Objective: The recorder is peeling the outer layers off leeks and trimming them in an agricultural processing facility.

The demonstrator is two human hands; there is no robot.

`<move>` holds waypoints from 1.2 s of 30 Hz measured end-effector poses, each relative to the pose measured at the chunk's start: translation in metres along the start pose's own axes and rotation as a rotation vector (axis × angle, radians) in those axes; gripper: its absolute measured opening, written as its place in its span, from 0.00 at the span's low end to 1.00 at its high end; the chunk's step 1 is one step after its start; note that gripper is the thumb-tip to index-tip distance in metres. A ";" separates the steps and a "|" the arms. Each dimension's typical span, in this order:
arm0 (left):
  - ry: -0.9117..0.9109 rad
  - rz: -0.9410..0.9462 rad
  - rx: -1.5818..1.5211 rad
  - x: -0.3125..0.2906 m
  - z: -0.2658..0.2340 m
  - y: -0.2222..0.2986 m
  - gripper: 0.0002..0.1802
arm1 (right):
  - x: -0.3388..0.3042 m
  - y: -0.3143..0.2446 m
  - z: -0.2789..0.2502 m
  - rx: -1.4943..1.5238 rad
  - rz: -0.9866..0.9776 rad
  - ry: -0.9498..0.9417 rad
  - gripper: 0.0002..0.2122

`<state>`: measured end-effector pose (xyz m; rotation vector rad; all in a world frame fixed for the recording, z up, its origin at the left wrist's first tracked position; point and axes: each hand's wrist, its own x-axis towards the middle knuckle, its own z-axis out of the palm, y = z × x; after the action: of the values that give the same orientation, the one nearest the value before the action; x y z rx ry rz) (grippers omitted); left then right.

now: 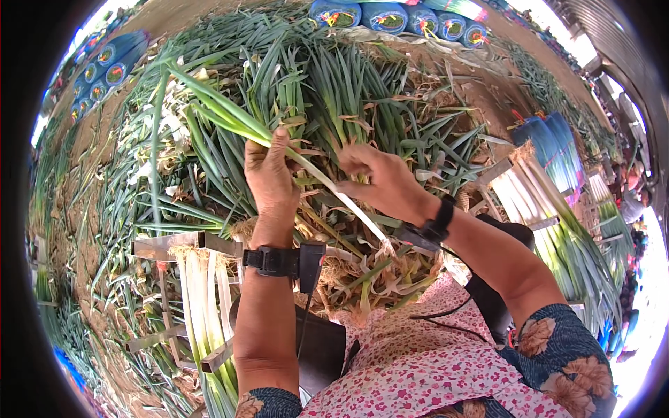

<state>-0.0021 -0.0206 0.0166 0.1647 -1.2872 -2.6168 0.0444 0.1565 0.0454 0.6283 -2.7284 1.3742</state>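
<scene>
My left hand is closed around a long green onion, its thumb lying along the stalk. The onion slants across the middle, green leaves to the upper left, white root end to the lower right. Close beside the white stalk is my right hand, thumb and bent fingers apart, with nothing visible between them. Beyond both hands lies a heap of green onions with dark green leaves. Stripped outer leaves litter the ground under the held stalk, in front of my flowered apron.
Metal racks stand on either side: the left rack and right rack hold onions with bright white stalks. Blue-wrapped bundles lie at the far edge, with more bundles far left. Another blue bundle sits behind the right rack.
</scene>
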 end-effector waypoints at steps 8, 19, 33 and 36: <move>-0.233 -0.104 -0.095 -0.011 0.006 -0.003 0.12 | 0.022 -0.005 0.017 -0.058 0.048 0.092 0.13; -0.332 -0.235 -0.080 -0.011 0.002 -0.014 0.09 | 0.021 0.002 0.005 0.022 -0.061 0.200 0.09; -0.194 -0.126 0.026 0.002 -0.006 -0.005 0.10 | -0.025 -0.006 -0.033 0.524 -0.002 -0.015 0.06; -0.096 -0.088 0.042 0.007 -0.016 -0.003 0.09 | -0.040 -0.006 -0.051 0.476 0.026 -0.163 0.05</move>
<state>-0.0065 -0.0328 0.0049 0.1064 -1.3982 -2.7027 0.0751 0.2063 0.0730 0.7526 -2.5313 2.0899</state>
